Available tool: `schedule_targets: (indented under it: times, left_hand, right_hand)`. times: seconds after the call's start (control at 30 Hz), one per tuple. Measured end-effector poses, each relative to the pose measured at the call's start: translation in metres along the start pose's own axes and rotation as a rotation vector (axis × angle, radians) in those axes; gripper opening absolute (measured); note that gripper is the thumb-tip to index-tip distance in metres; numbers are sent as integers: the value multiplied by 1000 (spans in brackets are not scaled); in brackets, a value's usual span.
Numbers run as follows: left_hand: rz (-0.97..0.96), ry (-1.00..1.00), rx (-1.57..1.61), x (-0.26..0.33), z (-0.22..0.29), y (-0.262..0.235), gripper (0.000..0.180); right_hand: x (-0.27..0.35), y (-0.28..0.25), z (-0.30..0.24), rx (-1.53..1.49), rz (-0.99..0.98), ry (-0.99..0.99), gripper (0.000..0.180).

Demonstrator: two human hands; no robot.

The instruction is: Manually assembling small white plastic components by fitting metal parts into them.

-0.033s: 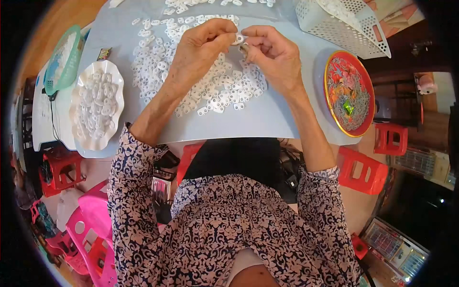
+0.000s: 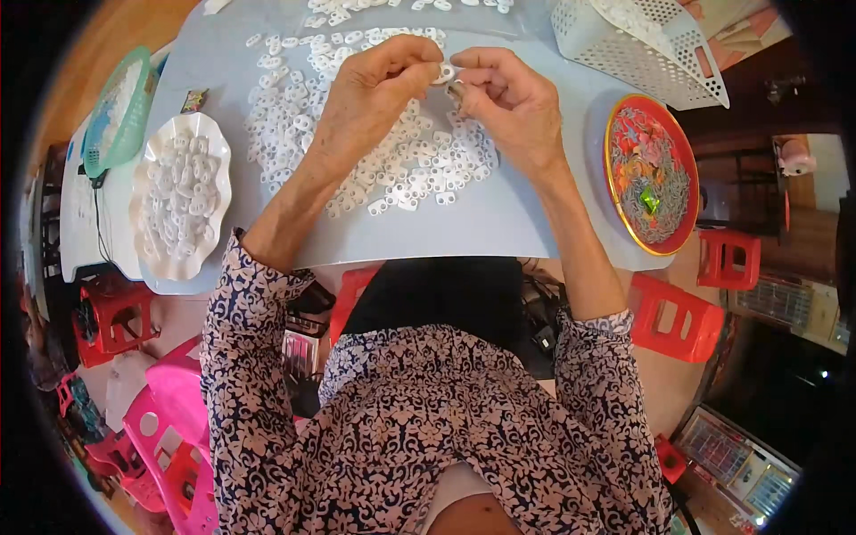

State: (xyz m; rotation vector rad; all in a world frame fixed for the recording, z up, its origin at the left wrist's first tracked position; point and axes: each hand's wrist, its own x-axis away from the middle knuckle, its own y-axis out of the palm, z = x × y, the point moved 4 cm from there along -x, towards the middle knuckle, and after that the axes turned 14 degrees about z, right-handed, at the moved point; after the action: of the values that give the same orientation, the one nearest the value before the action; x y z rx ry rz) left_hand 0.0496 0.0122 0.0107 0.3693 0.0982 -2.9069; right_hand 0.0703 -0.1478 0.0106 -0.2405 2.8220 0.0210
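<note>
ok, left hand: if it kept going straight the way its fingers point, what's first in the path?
The left hand points right, toward the right hand. First contact would be the small white piece pinched between them, then the right hand's fingertips, which look almost touching already.

Bright, even daylight fills the scene, and the pale grey table (image 2: 499,223) reflects it softly without harsh glare. Shadows under the hands are faint. The fisheye lens bends the table's edge and crushes the rim into a black vignette. The centre is sharp; the red stools (image 2: 678,316) near the rim look softer.
</note>
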Motion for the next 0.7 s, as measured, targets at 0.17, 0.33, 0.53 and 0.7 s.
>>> schedule_targets:
  times: [0.17, 0.33, 0.53, 0.7]
  left_hand:
    - [-43, 1, -9, 1, 1, 1, 17]
    - [-39, -14, -2, 1, -1, 2, 16]
    - [0, 21, 39, 2, 2, 2, 16]
    - [14, 4, 62, 4, 1, 5, 15]
  right_hand:
    - [-1, -2, -2, -4, 38, 17, 25]
    - [-1, -1, -2, 14, 48, 8, 25]
    - [-1, 1, -2, -5, 23, 14, 26]
    - [1, 1, -5, 7, 34, 6, 27]
